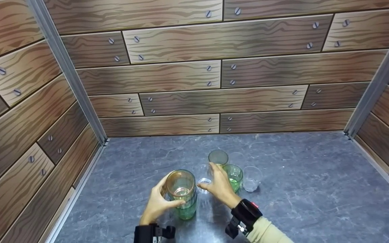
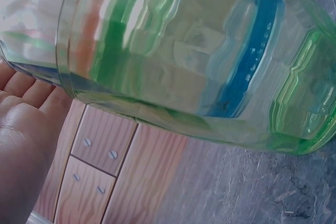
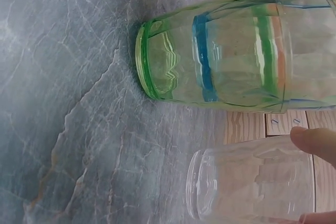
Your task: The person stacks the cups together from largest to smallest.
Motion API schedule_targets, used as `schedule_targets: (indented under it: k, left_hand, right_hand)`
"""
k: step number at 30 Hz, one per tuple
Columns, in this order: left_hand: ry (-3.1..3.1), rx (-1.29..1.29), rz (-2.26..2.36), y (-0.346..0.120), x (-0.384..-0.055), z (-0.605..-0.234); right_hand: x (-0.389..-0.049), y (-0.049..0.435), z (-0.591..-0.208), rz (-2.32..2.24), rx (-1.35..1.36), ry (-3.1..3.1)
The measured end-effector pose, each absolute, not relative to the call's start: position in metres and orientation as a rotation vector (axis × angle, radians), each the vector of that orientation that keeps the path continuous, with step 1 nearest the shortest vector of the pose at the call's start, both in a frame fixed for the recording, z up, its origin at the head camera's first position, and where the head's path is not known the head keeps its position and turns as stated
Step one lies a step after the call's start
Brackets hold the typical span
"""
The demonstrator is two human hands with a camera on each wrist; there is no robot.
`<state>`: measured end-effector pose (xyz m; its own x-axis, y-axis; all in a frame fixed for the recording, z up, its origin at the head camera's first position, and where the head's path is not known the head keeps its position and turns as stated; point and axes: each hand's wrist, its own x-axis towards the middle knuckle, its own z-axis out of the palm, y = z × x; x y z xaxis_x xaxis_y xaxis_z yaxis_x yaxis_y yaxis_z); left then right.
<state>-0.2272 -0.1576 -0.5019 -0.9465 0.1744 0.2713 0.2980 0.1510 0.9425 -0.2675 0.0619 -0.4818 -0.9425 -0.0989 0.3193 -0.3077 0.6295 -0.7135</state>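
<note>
A stack of nested glasses (image 1: pixel 185 202) stands upright at the front, with green, blue and amber bands showing through its sides (image 2: pixel 173 51). My left hand (image 1: pixel 159 200) grips its upper part, the thumb in front and the fingers round the far left side. Just right of the stack is a clear glass (image 3: pixel 247 182). My right hand (image 1: pixel 221 185) holds this glass near the rim, between thumb and fingers; part of the contact is hidden. Whether its base touches the table cannot be told.
Behind and right of my right hand stand a smoky glass (image 1: pixel 218 157), a green glass (image 1: pixel 234 179) and a clear glass (image 1: pixel 252 179), close together. A faint clear rim shows behind them. Wood-patterned walls (image 1: pixel 181 74) border the grey marbled tabletop (image 1: pixel 312 189).
</note>
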Motion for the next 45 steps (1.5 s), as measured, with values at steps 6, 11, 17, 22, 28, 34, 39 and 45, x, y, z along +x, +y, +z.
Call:
schedule_targets:
  k: [6, 11, 17, 22, 28, 34, 39, 45]
  left_hand:
    - [-2.301, -0.469, -1.937, -0.157, -0.229, -0.503]
    - [-2.285, -0.483, -1.959, -0.157, -0.229, -0.503]
    - [-2.285, -0.488, -1.963, -0.157, -0.229, -0.503]
    - [-2.290, -0.494, -1.965, -0.157, -0.230, -0.502]
    - [-2.294, -0.476, -1.944, -0.157, -0.229, -0.501]
    - [-2.294, -0.472, -1.950, -0.158, -0.229, -0.502]
    - [-2.307, -0.459, -1.953, -0.158, -0.229, -0.502]
    - [-2.284, -0.484, -1.970, -0.158, -0.229, -0.503]
  right_hand:
    - [-0.266, 0.063, -0.477, 1.185, 0.333, -2.593]
    - [-0.266, 0.065, -0.475, 1.165, 0.360, -2.574]
    - [-0.264, 0.066, -0.473, 1.164, 0.363, -2.552]
    - [-0.264, 0.067, -0.470, 1.162, 0.369, -2.525]
    - [-0.261, 0.067, -0.467, 1.165, 0.381, -2.536]
    - [-0.259, 0.068, -0.464, 1.174, 0.365, -2.523]
    - [-0.257, 0.068, -0.463, 1.163, 0.377, -2.496]
    - [-0.254, 0.070, -0.461, 1.184, 0.370, -2.497]
